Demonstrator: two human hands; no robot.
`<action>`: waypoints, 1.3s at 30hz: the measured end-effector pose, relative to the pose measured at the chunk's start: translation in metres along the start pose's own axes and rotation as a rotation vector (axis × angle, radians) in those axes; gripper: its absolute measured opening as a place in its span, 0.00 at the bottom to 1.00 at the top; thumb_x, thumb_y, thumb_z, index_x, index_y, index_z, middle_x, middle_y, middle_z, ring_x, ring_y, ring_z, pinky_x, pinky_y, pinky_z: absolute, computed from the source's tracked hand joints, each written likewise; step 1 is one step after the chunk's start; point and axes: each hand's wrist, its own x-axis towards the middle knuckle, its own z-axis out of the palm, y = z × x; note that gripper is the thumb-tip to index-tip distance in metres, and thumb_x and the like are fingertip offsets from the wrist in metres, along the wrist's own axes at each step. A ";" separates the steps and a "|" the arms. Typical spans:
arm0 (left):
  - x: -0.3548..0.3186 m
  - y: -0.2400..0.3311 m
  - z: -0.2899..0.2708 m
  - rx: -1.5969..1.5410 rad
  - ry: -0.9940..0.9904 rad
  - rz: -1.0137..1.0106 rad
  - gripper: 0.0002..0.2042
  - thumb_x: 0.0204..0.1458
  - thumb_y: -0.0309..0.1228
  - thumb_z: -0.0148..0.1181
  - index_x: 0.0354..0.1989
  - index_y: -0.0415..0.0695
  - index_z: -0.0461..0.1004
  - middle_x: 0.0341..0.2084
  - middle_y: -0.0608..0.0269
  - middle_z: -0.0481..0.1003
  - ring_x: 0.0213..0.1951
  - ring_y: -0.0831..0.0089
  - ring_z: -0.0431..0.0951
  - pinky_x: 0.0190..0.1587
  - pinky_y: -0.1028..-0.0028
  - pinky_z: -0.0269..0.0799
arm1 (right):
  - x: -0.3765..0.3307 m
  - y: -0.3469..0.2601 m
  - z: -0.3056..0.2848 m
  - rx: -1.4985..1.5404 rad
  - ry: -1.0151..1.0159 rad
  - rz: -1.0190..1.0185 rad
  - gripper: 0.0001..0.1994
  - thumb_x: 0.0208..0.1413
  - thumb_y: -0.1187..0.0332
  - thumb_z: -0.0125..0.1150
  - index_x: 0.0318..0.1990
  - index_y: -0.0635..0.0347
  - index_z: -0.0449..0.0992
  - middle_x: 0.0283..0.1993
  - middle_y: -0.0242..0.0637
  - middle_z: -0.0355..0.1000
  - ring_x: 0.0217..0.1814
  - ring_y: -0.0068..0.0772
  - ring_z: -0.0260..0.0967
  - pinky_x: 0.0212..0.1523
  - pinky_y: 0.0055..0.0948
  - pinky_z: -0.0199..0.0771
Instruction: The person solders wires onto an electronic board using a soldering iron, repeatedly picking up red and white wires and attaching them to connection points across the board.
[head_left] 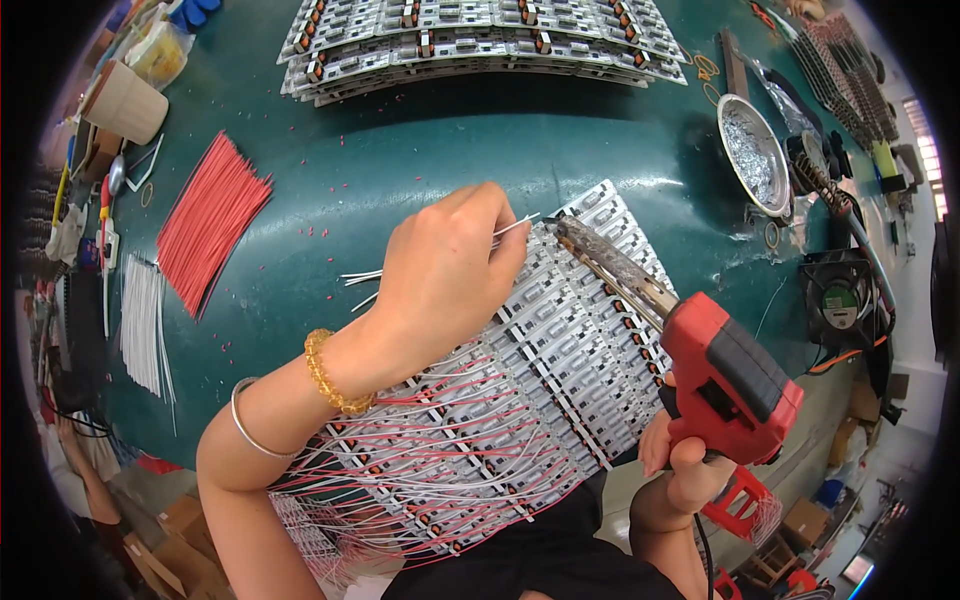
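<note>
My left hand [450, 265] is closed in a pinch on several thin white wires [360, 277]; one tip pokes out past the fingertips. Wrapped around the grip of a red and black soldering gun [735, 385] is my right hand [685, 460]. The gun's metal nose angles up-left, its tip near the wire end at the top of a circuit board panel [585, 365]. Rows of small parts cover this panel. Red and white wires [430, 430] trail from its lower left portion, and my left forearm partly hides that side.
Bundles of red wires [212, 222] and white wires [145, 325] lie on the green table [400, 150] at left. Stacked panels [480, 50] stand at the back. To the right are a metal bowl [752, 155] of silvery bits and a small black fan [840, 300].
</note>
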 end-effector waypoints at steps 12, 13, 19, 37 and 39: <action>-0.003 0.002 0.003 0.033 0.049 0.022 0.09 0.49 0.28 0.56 0.23 0.35 0.68 0.20 0.50 0.72 0.23 0.57 0.73 0.25 0.65 0.67 | 0.004 -0.011 0.013 0.115 0.068 0.094 0.38 0.47 0.47 0.61 0.48 0.81 0.60 0.09 0.30 0.57 0.07 0.20 0.53 0.10 0.19 0.52; -0.003 0.002 0.003 0.038 0.059 0.027 0.09 0.49 0.28 0.56 0.23 0.36 0.67 0.20 0.50 0.72 0.23 0.52 0.72 0.25 0.61 0.66 | 0.005 -0.013 0.015 0.113 0.080 0.136 0.36 0.47 0.48 0.61 0.47 0.80 0.61 0.10 0.30 0.57 0.07 0.20 0.53 0.10 0.19 0.53; -0.003 -0.001 0.003 0.042 0.054 0.029 0.09 0.49 0.28 0.58 0.24 0.35 0.68 0.20 0.52 0.72 0.22 0.60 0.73 0.26 0.68 0.67 | 0.002 -0.012 0.012 0.136 0.036 0.119 0.32 0.47 0.51 0.63 0.44 0.78 0.64 0.10 0.31 0.58 0.08 0.21 0.54 0.10 0.19 0.54; -0.004 0.000 0.002 0.038 0.033 0.012 0.08 0.48 0.27 0.58 0.24 0.35 0.68 0.21 0.53 0.71 0.22 0.61 0.72 0.25 0.69 0.66 | -0.005 -0.011 0.006 0.144 0.046 0.049 0.42 0.46 0.47 0.61 0.51 0.83 0.56 0.09 0.29 0.57 0.07 0.19 0.54 0.10 0.18 0.53; -0.004 0.001 0.001 0.016 0.064 0.018 0.07 0.48 0.26 0.58 0.24 0.35 0.69 0.23 0.54 0.71 0.23 0.62 0.71 0.25 0.70 0.66 | -0.005 -0.010 0.004 0.146 0.048 0.037 0.42 0.46 0.46 0.61 0.51 0.83 0.56 0.09 0.29 0.57 0.07 0.20 0.54 0.10 0.18 0.53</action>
